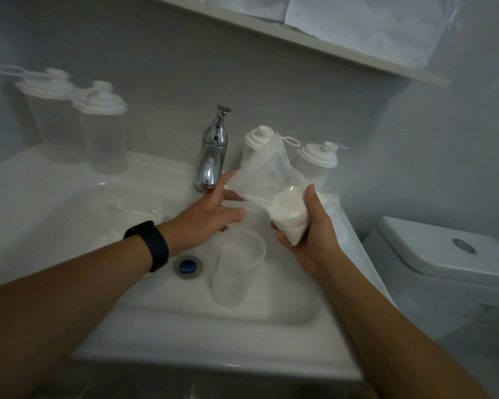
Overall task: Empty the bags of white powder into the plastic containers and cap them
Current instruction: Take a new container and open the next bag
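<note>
Both forearms reach over the white ceramic sink. Right hand grips the powder-filled bottom of a clear plastic bag of white powder; left hand, black wristband on its wrist, pinches the bag's upper edge. Bag held above an open, uncapped clear plastic container standing in the basin beside the blue-centred drain.

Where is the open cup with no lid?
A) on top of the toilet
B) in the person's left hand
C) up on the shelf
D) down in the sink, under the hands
D: the open cup stands in the sink beside the drain, just below the bag of powder that the left hand and right hand hold.
</note>
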{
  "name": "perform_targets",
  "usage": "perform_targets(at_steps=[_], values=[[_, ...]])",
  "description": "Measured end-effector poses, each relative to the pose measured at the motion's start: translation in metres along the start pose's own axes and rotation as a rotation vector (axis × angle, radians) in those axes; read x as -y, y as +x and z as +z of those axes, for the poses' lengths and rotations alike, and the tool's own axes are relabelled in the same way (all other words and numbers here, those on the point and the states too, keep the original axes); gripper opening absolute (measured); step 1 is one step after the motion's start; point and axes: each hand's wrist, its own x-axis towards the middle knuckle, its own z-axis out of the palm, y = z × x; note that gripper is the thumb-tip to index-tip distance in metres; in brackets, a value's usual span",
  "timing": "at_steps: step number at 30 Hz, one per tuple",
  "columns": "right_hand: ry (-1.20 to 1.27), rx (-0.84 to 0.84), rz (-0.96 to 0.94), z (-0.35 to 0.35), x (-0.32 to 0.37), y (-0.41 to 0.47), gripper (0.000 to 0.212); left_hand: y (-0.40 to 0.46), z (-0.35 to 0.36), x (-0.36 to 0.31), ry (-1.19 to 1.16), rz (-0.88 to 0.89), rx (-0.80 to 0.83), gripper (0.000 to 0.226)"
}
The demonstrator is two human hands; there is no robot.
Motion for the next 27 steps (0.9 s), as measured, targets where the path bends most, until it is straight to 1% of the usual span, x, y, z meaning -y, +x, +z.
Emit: perform_targets(at_steps=[3,5,7,10,12,15,17,20,22,23,25,27], values=[[-0.085,-0.047,-0.019,0.002,-0.002,-0.004,0.052,-0.01,0.003,-0.007,-0.003,0.057,0.024,0.076],[-0.097,-0.048,-0.011,0.002,-0.002,-0.006,0.052,-0.016,0.002,-0.011,0.014,0.079,0.019,0.082],[-0.099,-0.05,-0.014,0.002,-0.001,-0.008,0.053,-0.021,0.003,-0.015,-0.001,0.103,0.026,0.081],[-0.109,-0.048,-0.033,0.004,0.001,-0.011,0.061,-0.025,0.005,-0.02,0.063,0.123,-0.003,0.064],[-0.119,-0.046,-0.032,0.005,0.0,-0.01,0.065,-0.025,0.006,-0.02,0.113,0.146,-0.096,0.047],[-0.124,-0.037,-0.029,0.003,-0.001,-0.006,0.053,-0.024,0.006,-0.02,0.14,0.189,-0.187,0.029],[-0.139,-0.016,-0.03,0.003,-0.001,-0.005,0.051,-0.023,0.006,-0.022,0.169,0.247,-0.218,0.011],[-0.139,-0.004,-0.062,0.002,-0.003,0.0,0.061,-0.023,0.006,-0.024,0.145,0.304,-0.294,0.007],[-0.132,-0.015,-0.103,0.002,-0.002,0.002,0.069,-0.024,0.007,-0.026,0.12,0.326,-0.303,0.003],[-0.128,-0.022,-0.117,0.001,-0.001,0.003,0.07,-0.025,0.007,-0.027,0.114,0.334,-0.302,0.003],[-0.116,-0.048,-0.121,-0.002,0.0,0.005,0.064,-0.027,0.007,-0.025,0.125,0.335,-0.279,0.009],[-0.098,-0.072,-0.119,-0.006,0.001,0.008,0.062,-0.026,0.003,-0.016,0.148,0.29,-0.181,0.023]])
